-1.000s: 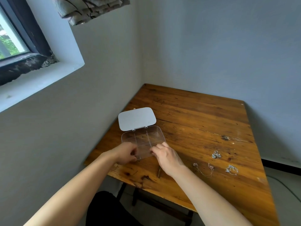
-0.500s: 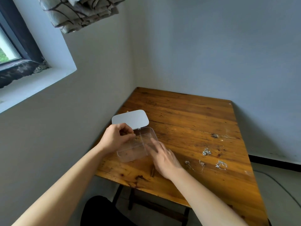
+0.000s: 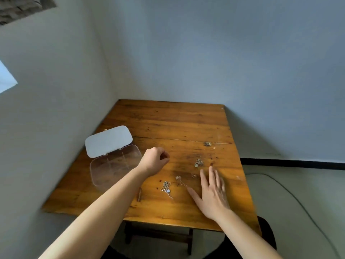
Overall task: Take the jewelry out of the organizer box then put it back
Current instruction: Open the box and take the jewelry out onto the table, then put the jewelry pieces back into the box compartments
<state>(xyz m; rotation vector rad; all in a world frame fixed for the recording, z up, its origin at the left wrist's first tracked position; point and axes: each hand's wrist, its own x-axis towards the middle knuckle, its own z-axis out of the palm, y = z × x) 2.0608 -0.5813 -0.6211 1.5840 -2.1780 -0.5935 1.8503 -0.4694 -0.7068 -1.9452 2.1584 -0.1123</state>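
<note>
1. Clear plastic organizer box [image 3: 113,165] sits on the wooden table [image 3: 177,124] near the wall-side edge, its pale lid [image 3: 108,140] flung open and tilted back on the hinges.
2. Dividers show through the box's tray; I can make out nothing inside, though glare makes it hard to be sure.
3. Left hand [image 3: 154,161] hangs just right of the box, clear of it, curled into a loose fist with the fingertips drawn in toward the thumb. Whether anything is pinched inside, I cannot tell.
4. Right hand [image 3: 211,193] is spread flat and open, palm down, fingers splayed, low over the table; slight motion blur. It grips nothing.
5. Jewelry lies loose on the wood, all outside the box:
   - a silver chain with a pale pendant [image 3: 166,188], left of the right thumb, below the left fist;
   - a thin chain [image 3: 179,179] just beyond the right thumb tip, between the two hands;
   - a small tangle [image 3: 194,176] just left of the right index finger, too small to identify;
   - a clustered silver piece [image 3: 198,163] beyond the right fingertips, apart from them.
6. A dark knot [image 3: 207,144] marks the wood farther out, well past both hands.
7. A cable [image 3: 291,193] trails on the floor to the right of the table.
</note>
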